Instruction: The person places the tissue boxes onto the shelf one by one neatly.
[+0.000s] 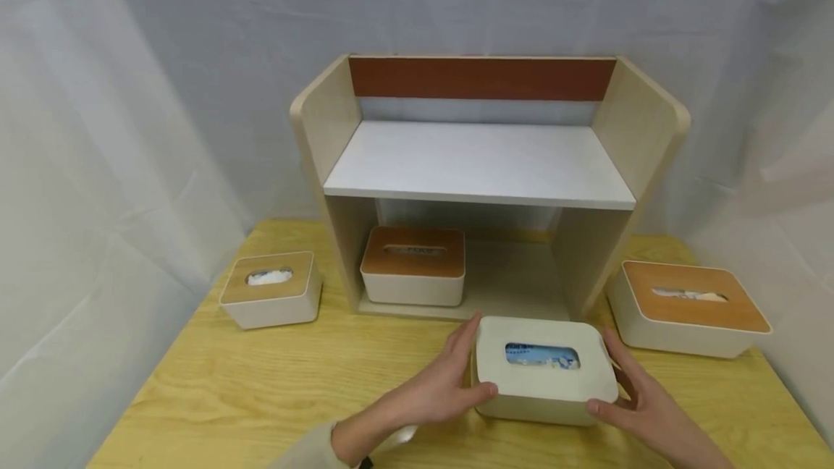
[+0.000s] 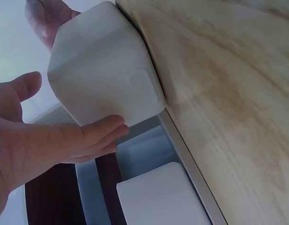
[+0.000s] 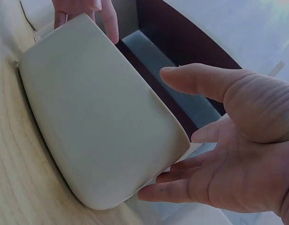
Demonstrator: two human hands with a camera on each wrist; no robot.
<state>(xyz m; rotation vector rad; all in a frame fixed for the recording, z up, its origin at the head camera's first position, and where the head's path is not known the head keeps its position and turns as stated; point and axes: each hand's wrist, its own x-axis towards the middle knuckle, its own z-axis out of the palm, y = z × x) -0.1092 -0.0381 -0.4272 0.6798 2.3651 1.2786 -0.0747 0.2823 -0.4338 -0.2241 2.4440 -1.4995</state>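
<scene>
A cream tissue box (image 1: pixel 546 402) with a plain cream lid sits on the table in front of the shelf, blue packaging showing through its slot. My left hand (image 1: pixel 449 375) is at its left end, its straight fingers (image 2: pixel 100 133) against the side and the thumb near the front corner. At the opposite end is my right hand (image 1: pixel 641 404), with extended fingers (image 3: pixel 168 190) along that side. The right thumb (image 3: pixel 196 79) stands apart from the box in the right wrist view. Both hands lie spread around the box from its two ends.
A two-level shelf (image 1: pixel 478 161) stands behind, with a brown-topped tissue box (image 1: pixel 413 288) in its lower left. A smaller wood-topped tissue box (image 1: pixel 280 310) is left of the shelf. Another orange-brown-topped box (image 1: pixel 691 335) stands right. Pale curtains (image 1: pixel 215 56) surround the wooden table (image 1: pixel 260 382).
</scene>
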